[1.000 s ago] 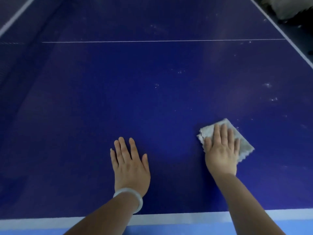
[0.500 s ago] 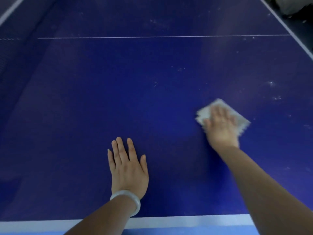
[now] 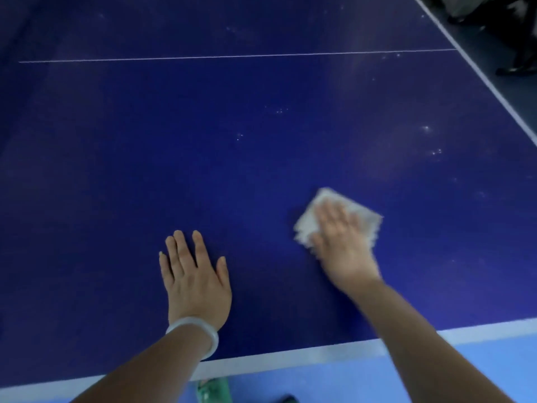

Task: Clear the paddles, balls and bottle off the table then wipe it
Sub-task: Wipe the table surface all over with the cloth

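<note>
The right hand (image 3: 341, 242) lies flat, fingers straight and close together, pressing a pale folded cloth (image 3: 360, 212) onto the table (image 3: 203, 155); both hand and cloth are smeared with motion blur, so finer detail of the fingertips cannot be told. Half a second ago the cloth was farther out on the surface and a little more to the right; it has now swept back toward the near white edge line and slightly inward, so a wiping stroke is under way. The left hand (image 3: 193, 274) has stayed where it was, palm down, fingers straight and slightly spread, bracing on the table; a pale bangle (image 3: 200, 330) sits at its wrist. No paddles, balls or bottle show on the visible stretch of table, so the clearing part looks done and wiping is the step in hand. Pale specks (image 3: 430, 141) remain farther out to the right, beyond the cloth, which suggests that area still needs passes. A green shoe (image 3: 213, 389) shows on the floor below the table edge.
</note>
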Motion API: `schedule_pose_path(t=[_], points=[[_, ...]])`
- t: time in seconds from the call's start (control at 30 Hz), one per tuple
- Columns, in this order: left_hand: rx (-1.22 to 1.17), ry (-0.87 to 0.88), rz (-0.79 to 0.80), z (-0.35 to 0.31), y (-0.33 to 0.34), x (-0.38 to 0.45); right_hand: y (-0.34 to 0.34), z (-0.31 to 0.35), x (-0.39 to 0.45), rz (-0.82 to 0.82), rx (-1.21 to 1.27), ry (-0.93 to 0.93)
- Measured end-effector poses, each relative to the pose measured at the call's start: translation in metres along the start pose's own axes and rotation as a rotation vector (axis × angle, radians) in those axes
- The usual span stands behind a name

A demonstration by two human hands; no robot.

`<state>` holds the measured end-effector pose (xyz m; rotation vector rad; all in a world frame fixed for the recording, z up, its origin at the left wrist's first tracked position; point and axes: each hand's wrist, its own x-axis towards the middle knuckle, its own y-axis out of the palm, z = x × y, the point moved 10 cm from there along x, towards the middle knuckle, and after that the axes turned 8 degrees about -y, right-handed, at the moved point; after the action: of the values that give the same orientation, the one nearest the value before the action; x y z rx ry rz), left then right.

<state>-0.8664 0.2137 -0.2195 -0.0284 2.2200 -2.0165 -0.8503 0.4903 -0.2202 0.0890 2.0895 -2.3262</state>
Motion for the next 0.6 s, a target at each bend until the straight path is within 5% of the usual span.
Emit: schedule_pose_path(t=[0.1,0.17,0.23,0.4,0.6], points=[[-0.01,0.004,-0.002,-0.002,-0.001,0.001,-0.015,-0.097,-0.038,-0.086,0.109,0.495],[-0.008,0.0,0.0,-0.003,-0.002,0.001,-0.015,-0.088,-0.05,-0.119,0.131,0.643],[-0.002,0.001,0.003,-0.003,-0.003,0.0,-0.014,-0.037,-0.046,-0.139,0.122,0.592],[-0.014,0.006,0.008,-0.003,-0.004,-0.001,0.006,0.117,-0.067,-0.04,0.089,-0.048],[-0.022,0.006,0.039,-0.003,-0.004,-0.002,-0.01,-0.008,-0.103,-0.078,0.118,0.244]])
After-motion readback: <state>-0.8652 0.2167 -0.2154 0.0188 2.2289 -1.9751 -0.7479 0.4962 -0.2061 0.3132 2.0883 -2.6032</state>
